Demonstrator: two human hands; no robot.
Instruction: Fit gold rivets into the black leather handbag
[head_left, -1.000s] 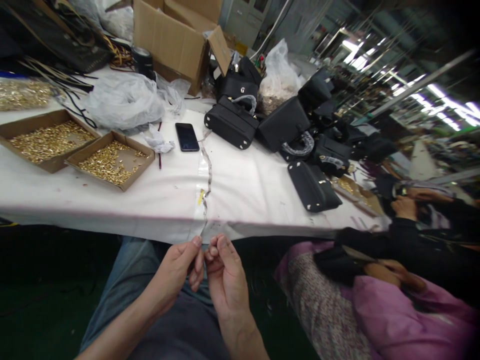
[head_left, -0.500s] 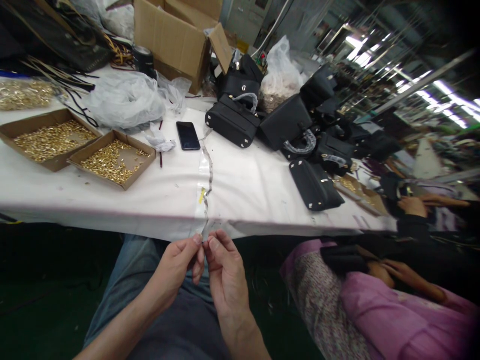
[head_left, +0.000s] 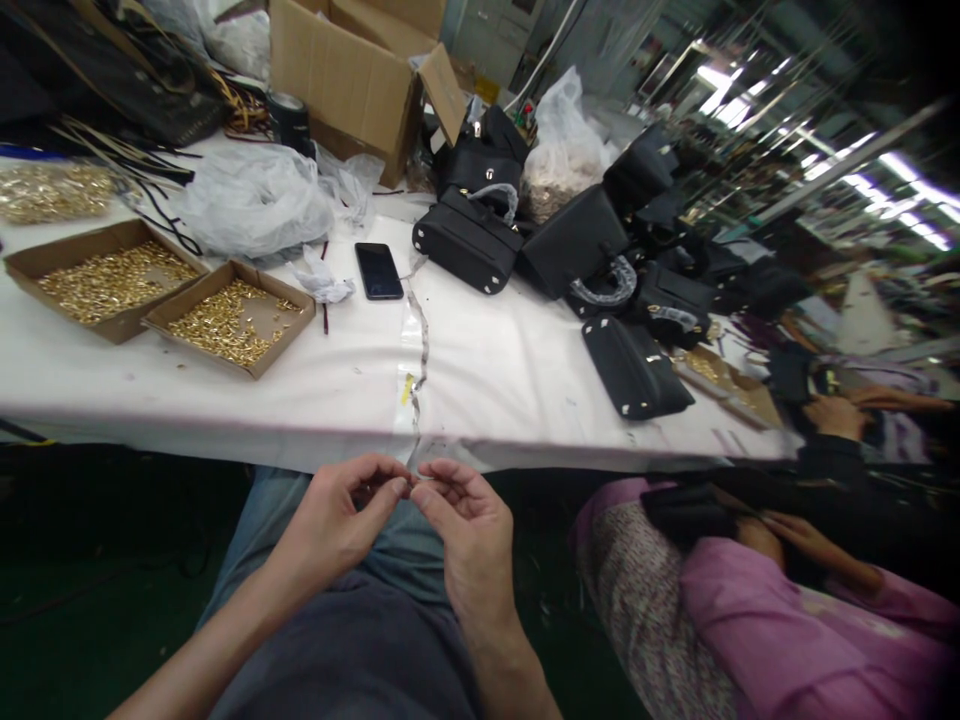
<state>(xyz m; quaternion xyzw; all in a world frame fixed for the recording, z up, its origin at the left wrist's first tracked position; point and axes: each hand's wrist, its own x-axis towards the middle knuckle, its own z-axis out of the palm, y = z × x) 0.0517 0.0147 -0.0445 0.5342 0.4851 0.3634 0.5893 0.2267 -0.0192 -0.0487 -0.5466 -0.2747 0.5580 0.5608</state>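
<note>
My left hand [head_left: 330, 525] and my right hand [head_left: 465, 525] meet fingertip to fingertip over my lap, just below the edge of the white table [head_left: 510, 390]. Between them they pinch the near end of a thin clear plastic strip [head_left: 416, 365], which runs from my fingers up over the table edge and across the white top toward a black phone [head_left: 378, 271]. A small yellow mark sits on the strip near the edge. What lies inside my fingers is too small to make out.
Two shallow cardboard trays of small gold metal parts [head_left: 225, 320] stand at left. Several black handbags [head_left: 634, 365] crowd the right half, behind them a cardboard box [head_left: 352, 75] and plastic bags [head_left: 251, 200]. A person in a pink garment [head_left: 787, 620] sits at my right.
My hands have spread slightly and turned, the fingertips now pinching level rather than pointing up. The strip stays draped over the table edge. The view has shifted a little.
</note>
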